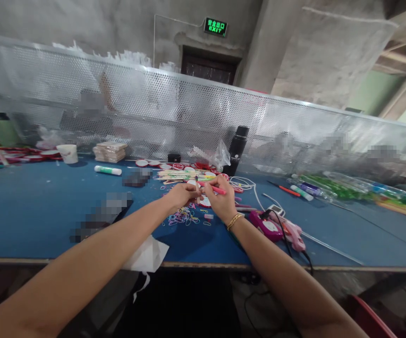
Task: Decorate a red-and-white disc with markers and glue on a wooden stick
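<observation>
I see the left hand (185,193) pinched on a thin tan stick (198,188), right hand (223,201) clamped round a pink pen (218,189); colourful rubber bands (182,217) lie nearby.

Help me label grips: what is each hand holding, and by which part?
The left hand holds a thin stick near its middle; the right hand pinches a pink pen-like tool, apparently toward its front end.

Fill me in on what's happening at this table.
A person's two hands are working close together over the blue table. The left hand pinches a slim pale stick; the right hand holds a pink pen-like thing beside it. Small colored loops lie scattered below, and a black bottle stands beyond the hands.
</observation>
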The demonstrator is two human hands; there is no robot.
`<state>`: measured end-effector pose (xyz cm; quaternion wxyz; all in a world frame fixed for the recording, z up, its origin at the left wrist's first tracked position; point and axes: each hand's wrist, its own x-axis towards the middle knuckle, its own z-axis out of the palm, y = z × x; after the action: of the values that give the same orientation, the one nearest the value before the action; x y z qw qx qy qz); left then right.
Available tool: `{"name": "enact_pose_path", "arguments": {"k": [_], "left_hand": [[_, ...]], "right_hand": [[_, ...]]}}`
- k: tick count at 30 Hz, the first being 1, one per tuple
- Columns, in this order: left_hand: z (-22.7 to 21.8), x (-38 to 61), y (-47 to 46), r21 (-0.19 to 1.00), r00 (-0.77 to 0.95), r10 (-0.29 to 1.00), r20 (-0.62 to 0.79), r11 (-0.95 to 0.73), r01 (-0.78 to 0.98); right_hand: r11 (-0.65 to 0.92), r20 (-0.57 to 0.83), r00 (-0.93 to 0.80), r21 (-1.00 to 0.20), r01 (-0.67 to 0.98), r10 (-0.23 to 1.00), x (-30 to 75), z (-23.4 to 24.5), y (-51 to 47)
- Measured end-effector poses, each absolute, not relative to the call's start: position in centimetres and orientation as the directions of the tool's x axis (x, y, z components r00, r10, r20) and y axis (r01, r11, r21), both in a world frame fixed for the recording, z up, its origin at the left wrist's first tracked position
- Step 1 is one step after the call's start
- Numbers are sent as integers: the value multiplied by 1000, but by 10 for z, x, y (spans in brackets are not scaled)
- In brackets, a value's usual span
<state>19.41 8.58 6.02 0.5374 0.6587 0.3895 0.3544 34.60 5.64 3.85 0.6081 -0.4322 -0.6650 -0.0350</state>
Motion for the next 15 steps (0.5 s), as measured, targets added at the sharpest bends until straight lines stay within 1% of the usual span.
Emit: {"name": "enact_pose_path", "arguments": {"k": [15], "left_hand": [[61, 195, 84, 988, 443, 896, 40, -102, 116]], "right_hand": [[616, 830, 96, -480, 624, 549, 347, 38, 57]]}}
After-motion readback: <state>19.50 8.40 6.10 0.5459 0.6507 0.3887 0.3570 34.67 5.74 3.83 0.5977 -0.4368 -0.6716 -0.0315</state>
